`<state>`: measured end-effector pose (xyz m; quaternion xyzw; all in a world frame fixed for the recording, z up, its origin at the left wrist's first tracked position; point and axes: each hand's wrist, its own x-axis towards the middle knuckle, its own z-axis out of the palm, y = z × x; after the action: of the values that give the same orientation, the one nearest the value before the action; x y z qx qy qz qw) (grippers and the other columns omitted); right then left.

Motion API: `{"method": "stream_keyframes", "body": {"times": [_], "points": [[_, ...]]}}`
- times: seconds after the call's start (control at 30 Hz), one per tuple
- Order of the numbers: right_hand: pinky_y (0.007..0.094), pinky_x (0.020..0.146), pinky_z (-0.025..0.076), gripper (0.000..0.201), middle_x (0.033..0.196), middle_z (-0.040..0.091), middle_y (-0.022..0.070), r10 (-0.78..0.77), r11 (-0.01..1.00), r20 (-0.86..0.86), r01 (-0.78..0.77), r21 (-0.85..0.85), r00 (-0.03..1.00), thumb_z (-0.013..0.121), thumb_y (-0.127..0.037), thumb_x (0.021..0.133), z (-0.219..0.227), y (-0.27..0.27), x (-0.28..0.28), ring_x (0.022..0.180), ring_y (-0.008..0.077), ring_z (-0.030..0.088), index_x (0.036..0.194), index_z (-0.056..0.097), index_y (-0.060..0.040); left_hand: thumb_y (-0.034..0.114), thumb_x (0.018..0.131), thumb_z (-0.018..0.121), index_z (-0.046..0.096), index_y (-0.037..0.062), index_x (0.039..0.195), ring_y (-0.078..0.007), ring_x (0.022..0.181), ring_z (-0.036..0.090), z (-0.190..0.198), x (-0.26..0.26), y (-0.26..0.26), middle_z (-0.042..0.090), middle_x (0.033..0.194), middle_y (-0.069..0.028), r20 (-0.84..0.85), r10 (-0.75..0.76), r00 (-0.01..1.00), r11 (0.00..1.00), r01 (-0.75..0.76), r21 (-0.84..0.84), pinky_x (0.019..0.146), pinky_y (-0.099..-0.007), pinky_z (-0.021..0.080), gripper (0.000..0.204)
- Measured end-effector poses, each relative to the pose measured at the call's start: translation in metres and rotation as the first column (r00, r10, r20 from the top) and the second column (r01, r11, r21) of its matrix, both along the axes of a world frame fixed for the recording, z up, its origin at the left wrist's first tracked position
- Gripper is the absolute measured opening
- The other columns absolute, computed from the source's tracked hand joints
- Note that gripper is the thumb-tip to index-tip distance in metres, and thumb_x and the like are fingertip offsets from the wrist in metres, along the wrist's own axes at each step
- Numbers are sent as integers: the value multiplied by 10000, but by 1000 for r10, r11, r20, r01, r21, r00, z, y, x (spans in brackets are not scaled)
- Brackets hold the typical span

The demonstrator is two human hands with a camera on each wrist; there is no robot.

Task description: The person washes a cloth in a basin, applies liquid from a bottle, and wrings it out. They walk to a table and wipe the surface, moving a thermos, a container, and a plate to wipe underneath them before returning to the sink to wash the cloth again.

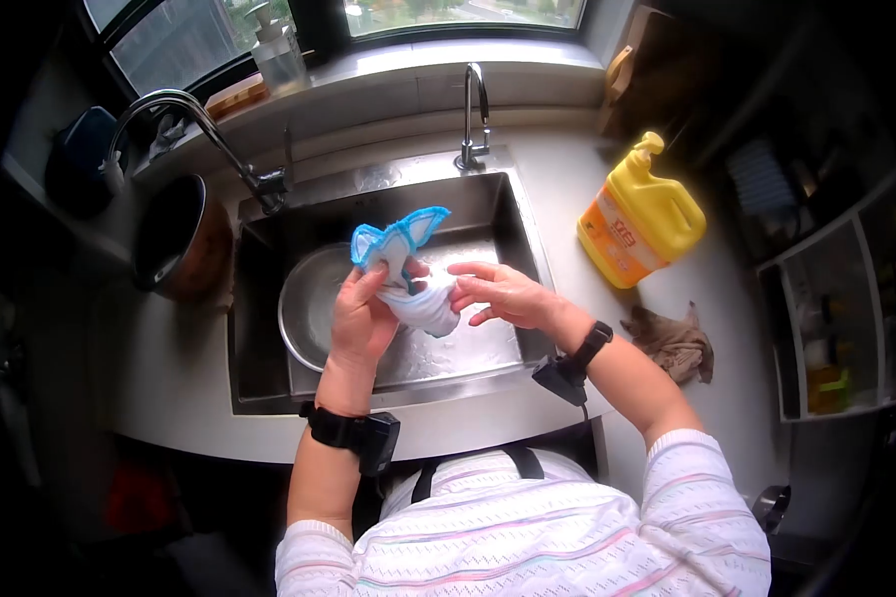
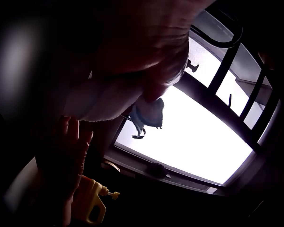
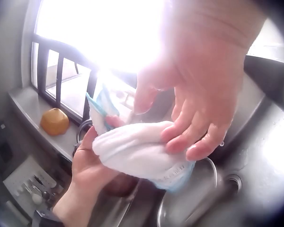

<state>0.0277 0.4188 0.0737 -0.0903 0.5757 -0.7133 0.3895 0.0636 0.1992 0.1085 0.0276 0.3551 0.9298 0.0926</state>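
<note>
A white cloth with blue edging [image 1: 423,303] is bunched up above the sink [image 1: 478,370]. The left hand [image 1: 361,320] grips it, thumb on top, with blue-trimmed corners standing up beyond the thumb. At the cloth's other side, the right hand [image 1: 508,296] has its fingers spread loosely, fingertips touching the fabric. In the right wrist view, fingertips of the right hand [image 3: 194,99] rest on the folded white cloth [image 3: 137,149], thumb held apart from it. The left wrist view is dark; the cloth [image 2: 102,101] shows faintly under the left hand [image 2: 132,56].
A metal basin [image 1: 299,328] lies inside the sink at left. Two faucets stand behind, one a tall curved faucet [image 1: 209,124]. A dark pot [image 1: 184,244] is left of the sink. On the right counter are a yellow pump bottle [image 1: 627,234] and a brown rag [image 1: 672,343].
</note>
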Motion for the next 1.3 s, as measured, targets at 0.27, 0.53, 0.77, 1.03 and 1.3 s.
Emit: {"method": "stream_keyframes", "body": {"times": [0.27, 0.53, 0.77, 1.03, 1.3], "points": [[264, 638, 521, 279, 879, 585, 27, -158, 970, 156, 183, -163, 975, 631, -251, 859, -1, 4, 8, 796, 132, 604, 1035, 530, -60, 266, 780, 541, 559, 12, 1114, -314, 1051, 557, 24, 16, 2, 616, 1031, -176, -66, -5, 998, 1000, 7, 28, 972, -458, 384, 420], [224, 639, 527, 180, 855, 638, 50, -105, 985, -382, 42, -170, 918, 623, -187, 862, 59, -2, -11, 832, 126, 623, 989, 621, -59, 257, 779, 683, 523, 83, 1215, -279, 1069, 560, 15, 15, -23, 573, 1137, -201, -58, -139, 989, 880, 96, -466, 743, -412, 555, 495], [194, 630, 504, 70, 737, 647, 25, -199, 949, -785, 315, -5, 587, 609, -66, 856, 92, -19, -7, 682, 64, 593, 902, 653, -39, 55, 808, 656, 464, 82, 1300, -78, 703, 573, 32, 10, 0, 604, 826, -21, -124, -315, 941, 790, 188, -583, 565, -205, 493, 529], [218, 624, 508, 123, 735, 631, 28, -101, 909, -858, 397, 126, 503, 614, -153, 866, 110, 3, -17, 683, 79, 587, 923, 638, -47, 117, 757, 711, 657, 84, 1003, -82, 791, 542, 34, 2, 21, 585, 926, -13, -485, -98, 869, 592, -341, -731, 665, -195, 471, 254], [183, 675, 514, 187, 817, 580, 10, -173, 984, -485, 132, -117, 857, 608, -231, 878, 105, 45, -31, 740, 63, 562, 947, 605, -58, 228, 793, 712, 646, 75, 885, -68, 721, 534, 73, 6, -19, 608, 763, -12, -344, -25, 939, 720, -222, -657, 631, -211, 458, 190]]}}
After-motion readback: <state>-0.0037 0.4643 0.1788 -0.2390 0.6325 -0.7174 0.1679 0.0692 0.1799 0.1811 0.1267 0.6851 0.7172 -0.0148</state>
